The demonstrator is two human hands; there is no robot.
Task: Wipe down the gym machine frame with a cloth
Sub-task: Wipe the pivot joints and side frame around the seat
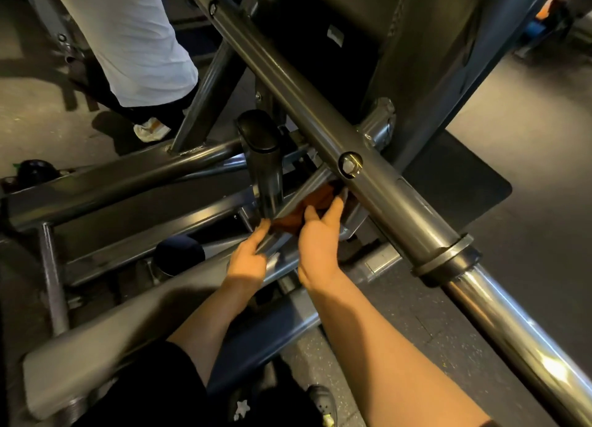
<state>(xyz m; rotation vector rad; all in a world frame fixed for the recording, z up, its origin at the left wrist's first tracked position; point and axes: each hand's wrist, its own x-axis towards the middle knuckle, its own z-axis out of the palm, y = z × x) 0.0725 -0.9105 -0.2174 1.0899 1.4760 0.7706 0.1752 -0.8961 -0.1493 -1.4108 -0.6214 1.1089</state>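
Partly hidden cloth [315,203] behind frame [381,183]

We see only part of the orange cloth [302,207]: a slim diagonal tube of the frame [298,199] crosses it and the thick bar [378,183] covers its far end. The fingertips of the right hand [320,234] sink into the cloth, so we cannot tell how they curl. The left hand [248,256] has its fingertips behind the same slim tube. A second person [128,38] at top left is cut off by the edge, showing only pale clothing and a shoe [150,131]. Objects at top right [551,16] are too blurred to name.
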